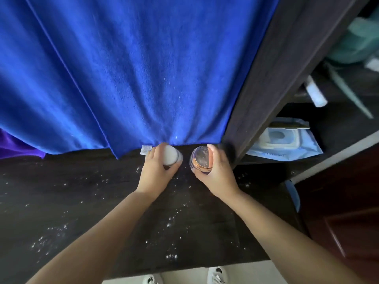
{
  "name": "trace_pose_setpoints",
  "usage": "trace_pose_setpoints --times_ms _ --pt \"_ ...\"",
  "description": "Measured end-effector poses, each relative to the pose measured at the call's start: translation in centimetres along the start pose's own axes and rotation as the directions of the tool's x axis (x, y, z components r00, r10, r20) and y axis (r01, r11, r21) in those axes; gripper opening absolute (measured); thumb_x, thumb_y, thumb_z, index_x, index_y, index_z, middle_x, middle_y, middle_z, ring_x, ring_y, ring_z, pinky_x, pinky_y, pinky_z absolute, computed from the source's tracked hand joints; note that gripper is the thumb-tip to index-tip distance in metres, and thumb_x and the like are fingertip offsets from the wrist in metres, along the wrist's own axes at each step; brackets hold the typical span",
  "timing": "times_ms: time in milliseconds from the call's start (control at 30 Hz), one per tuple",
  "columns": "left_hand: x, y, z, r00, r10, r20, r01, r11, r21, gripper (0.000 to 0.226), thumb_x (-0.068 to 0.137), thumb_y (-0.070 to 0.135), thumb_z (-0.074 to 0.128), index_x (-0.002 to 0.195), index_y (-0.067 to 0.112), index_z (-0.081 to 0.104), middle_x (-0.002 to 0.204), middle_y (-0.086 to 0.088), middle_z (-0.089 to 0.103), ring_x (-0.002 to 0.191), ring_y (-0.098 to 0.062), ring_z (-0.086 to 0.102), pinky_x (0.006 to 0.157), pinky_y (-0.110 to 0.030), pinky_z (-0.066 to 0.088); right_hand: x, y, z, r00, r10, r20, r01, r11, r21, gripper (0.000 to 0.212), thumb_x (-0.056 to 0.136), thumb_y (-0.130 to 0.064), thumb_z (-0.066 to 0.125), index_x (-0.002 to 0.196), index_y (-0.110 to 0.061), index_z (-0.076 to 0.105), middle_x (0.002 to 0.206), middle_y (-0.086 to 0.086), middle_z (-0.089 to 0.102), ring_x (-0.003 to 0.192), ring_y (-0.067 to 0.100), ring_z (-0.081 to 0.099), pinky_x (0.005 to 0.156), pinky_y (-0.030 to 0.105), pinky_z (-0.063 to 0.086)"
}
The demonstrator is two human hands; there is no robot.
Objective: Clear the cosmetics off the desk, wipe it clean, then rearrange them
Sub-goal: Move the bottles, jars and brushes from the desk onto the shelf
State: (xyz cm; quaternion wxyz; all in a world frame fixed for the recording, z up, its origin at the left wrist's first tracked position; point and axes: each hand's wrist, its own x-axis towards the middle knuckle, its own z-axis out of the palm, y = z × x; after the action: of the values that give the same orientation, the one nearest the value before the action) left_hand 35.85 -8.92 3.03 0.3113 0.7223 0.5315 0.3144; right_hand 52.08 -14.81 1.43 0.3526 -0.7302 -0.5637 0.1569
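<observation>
My left hand [156, 168] grips a white-capped bottle [171, 154] that stands at the back of the dark desk [86, 201]. Just to its right, my right hand [216, 171] grips a clear jar with a gold-rimmed lid [200, 159]. Both containers sit near the hem of a hanging blue towel [133, 68]. White specks and crumbs are scattered over the desk top.
A dark upright panel [272, 78] divides the desk from side shelves on the right. There a blue wet-wipe pack [287, 143] lies, with a white tube [315, 95] and green items above. A purple cloth [18, 147] shows at far left. Shoes [217, 275] appear below the desk's front edge.
</observation>
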Motion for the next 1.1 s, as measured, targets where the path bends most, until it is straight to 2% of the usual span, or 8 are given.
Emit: trace_pose_setpoints --times_ms 167,300,367,467,567,700,867,1100 --pt "-2.9 7.5 -4.2 0.958 0.277 -0.073 -0.280 0.960 -0.029 0.051 0.074 0.033 0.073 0.117 0.019 0.050 0.108 0.013 0.050 0.101 -0.008 0.044 0.088 -0.032 0.041 -3.5 -4.9 -9.3 0.987 -0.139 -0.083 0.146 0.986 0.075 0.081 0.068 -0.041 0.073 0.135 -0.015 0.035 0.125 0.000 0.045 0.115 0.011 0.047 0.096 0.019 0.040" --pt "-5.4 13.7 -5.5 0.853 0.517 -0.074 -0.520 0.854 -0.024 0.057 0.072 0.040 0.071 0.121 0.029 0.044 0.118 0.040 0.039 0.107 0.007 0.041 0.091 -0.010 0.034 -6.7 -6.0 -18.2 0.948 -0.243 -0.208 0.259 0.965 0.050 0.078 0.069 -0.045 0.069 0.134 -0.025 0.032 0.126 -0.019 0.040 0.120 -0.004 0.040 0.098 0.008 0.033" --pt "-5.8 18.0 -4.9 0.774 0.627 -0.085 -0.632 0.774 -0.042 0.057 0.072 0.042 0.063 0.122 0.026 0.043 0.117 0.037 0.040 0.111 0.010 0.038 0.093 -0.004 0.029 -7.7 -5.3 -22.5 0.919 -0.259 -0.298 0.276 0.961 0.017 0.076 0.068 -0.044 0.069 0.133 -0.026 0.033 0.126 -0.025 0.038 0.120 -0.008 0.040 0.098 0.007 0.032" --pt "-5.2 24.6 -2.5 0.694 0.716 -0.078 -0.720 0.689 -0.082 0.056 0.072 0.044 0.060 0.122 0.028 0.041 0.117 0.027 0.041 0.111 0.004 0.039 0.093 -0.003 0.027 -7.0 -3.9 -28.2 0.896 -0.197 -0.398 0.209 0.978 -0.014 0.078 0.067 -0.043 0.072 0.133 -0.025 0.035 0.123 -0.016 0.042 0.110 -0.019 0.038 0.089 -0.003 0.029" --pt "-2.7 30.3 0.5 0.736 0.676 -0.025 -0.675 0.732 -0.097 0.056 0.074 0.040 0.068 0.122 0.025 0.045 0.117 0.013 0.049 0.110 -0.007 0.044 0.090 -0.014 0.035 -3.8 -2.2 -33.0 0.910 -0.055 -0.412 0.042 0.998 -0.040 0.076 0.070 -0.037 0.076 0.134 -0.023 0.037 0.120 -0.008 0.047 0.104 -0.003 0.045 0.081 0.007 0.033" --pt "1.9 35.0 4.8 0.826 0.546 0.140 -0.562 0.815 0.141 0.057 0.075 0.043 0.068 0.121 0.019 0.046 0.117 -0.004 0.057 0.104 -0.022 0.052 0.077 -0.028 0.037 1.3 0.5 -35.7 0.940 0.028 -0.339 -0.068 0.992 -0.106 0.063 0.068 -0.045 0.075 0.118 -0.019 0.046 0.114 0.000 0.057 0.102 0.020 0.056 0.071 0.025 0.040" --pt "3.4 35.7 7.2 0.872 0.442 0.213 -0.486 0.833 0.264 0.059 0.076 0.040 0.069 0.119 0.010 0.042 0.120 -0.011 0.049 0.102 -0.031 0.054 0.084 -0.041 0.046 4.5 2.2 -34.8 0.959 0.080 -0.271 -0.120 0.983 -0.136 0.087 0.069 -0.043 0.075 0.136 -0.010 0.030 0.131 0.011 0.050 0.117 0.028 0.051 0.091 0.035 0.045" --pt "3.7 35.0 8.2 0.893 0.426 0.143 -0.448 0.826 0.342 0.060 0.078 0.041 0.068 0.117 0.006 0.039 0.122 -0.014 0.046 0.100 -0.032 0.055 0.076 -0.037 0.044 5.5 2.9 -33.5 0.954 0.061 -0.294 -0.103 0.986 -0.129 0.086 0.070 -0.045 0.075 0.134 -0.008 0.031 0.129 0.014 0.048 0.116 0.031 0.050 0.091 0.039 0.046"
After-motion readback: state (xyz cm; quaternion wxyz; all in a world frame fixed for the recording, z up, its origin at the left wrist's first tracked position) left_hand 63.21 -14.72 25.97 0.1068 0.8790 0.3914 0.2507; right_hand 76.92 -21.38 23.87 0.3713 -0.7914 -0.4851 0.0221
